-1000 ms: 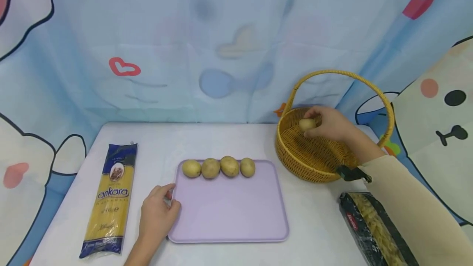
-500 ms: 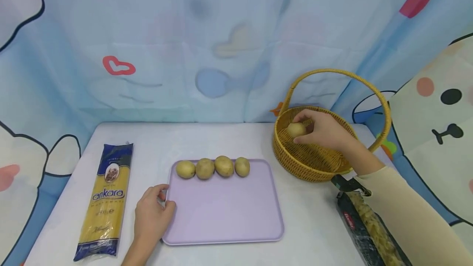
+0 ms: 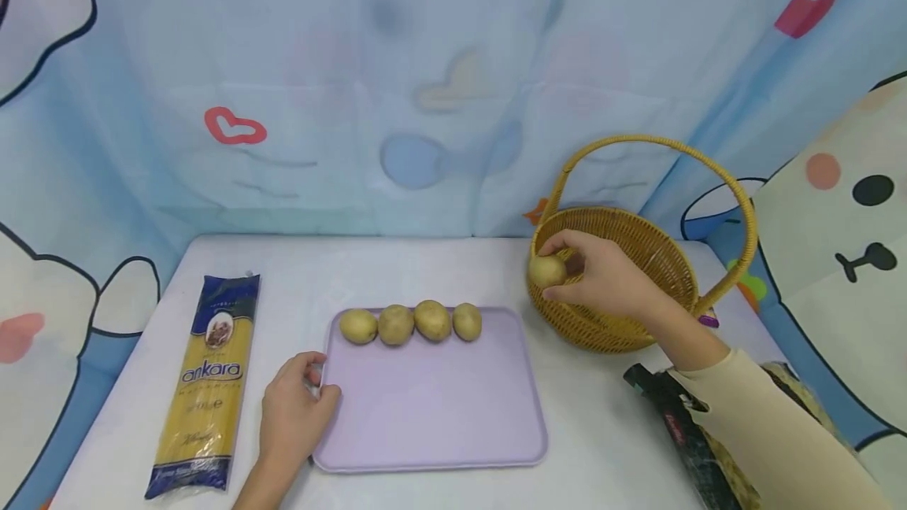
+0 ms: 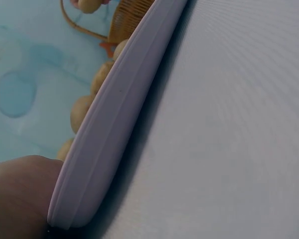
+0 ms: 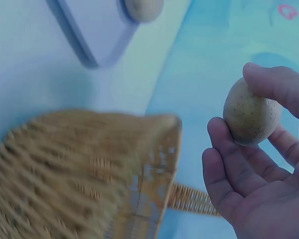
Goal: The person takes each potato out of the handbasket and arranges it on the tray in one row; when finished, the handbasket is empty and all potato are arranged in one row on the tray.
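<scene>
A potato is pinched between the thumb and fingers of my right hand, over the left rim of the yellow wicker basket. In the right wrist view the same potato sits at the fingertips, apart from the basket's weave. My left hand holds the left edge of the lilac tray, thumb over the rim and fingers curled at the side. Along the tray's far edge lies a row of several potatoes. The left wrist view shows the tray's outer wall beside the hand.
A yellow and blue pasta packet lies at the left of the white table. On the right, a dark pasta packet is partly hidden under the right sleeve. The basket's tall handle arches above it.
My right hand has carried the potato from inside the basket leftward and toward me, to the basket's left rim. The left hand and tray stay together; the row of potatoes is unchanged.
</scene>
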Demonstrator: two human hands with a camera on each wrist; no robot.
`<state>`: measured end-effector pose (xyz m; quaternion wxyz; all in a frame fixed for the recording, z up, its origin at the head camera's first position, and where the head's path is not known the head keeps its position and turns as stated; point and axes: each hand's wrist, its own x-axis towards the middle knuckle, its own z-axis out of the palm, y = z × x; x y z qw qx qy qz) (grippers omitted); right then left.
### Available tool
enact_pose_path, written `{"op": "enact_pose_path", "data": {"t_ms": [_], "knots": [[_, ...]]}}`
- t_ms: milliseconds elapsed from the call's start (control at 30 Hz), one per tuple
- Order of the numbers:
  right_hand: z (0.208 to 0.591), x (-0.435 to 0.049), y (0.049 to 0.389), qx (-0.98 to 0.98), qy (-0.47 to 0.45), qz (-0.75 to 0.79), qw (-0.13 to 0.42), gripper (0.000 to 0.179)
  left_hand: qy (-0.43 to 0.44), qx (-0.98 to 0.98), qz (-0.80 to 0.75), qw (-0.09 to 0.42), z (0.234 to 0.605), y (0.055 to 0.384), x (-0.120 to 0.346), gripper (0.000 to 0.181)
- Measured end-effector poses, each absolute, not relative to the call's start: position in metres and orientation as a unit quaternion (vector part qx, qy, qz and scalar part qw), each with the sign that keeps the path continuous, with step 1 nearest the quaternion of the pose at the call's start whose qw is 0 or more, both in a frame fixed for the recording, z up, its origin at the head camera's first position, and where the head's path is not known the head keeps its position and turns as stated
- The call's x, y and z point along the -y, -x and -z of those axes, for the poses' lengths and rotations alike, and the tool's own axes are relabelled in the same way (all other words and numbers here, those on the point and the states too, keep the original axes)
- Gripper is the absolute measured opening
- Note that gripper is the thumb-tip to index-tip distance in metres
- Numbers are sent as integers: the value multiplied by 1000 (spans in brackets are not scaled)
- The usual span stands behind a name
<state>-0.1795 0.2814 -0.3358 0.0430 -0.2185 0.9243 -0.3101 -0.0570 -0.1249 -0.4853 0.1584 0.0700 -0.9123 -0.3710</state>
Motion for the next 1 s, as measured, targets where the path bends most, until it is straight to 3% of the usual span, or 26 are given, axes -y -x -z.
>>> {"op": "enact_pose_path", "data": {"t_ms": [367,800,1000], "knots": [[362,-254,162,-906,252,336,47,45,-52,913,370,165,488,60,125,40],[405,-225,155,-932,148,326,52,43,-44,910,379,161,492,59,125,41],[420,-224,157,-943,144,295,51,45,-41,909,380,167,494,60,125,41]]}}
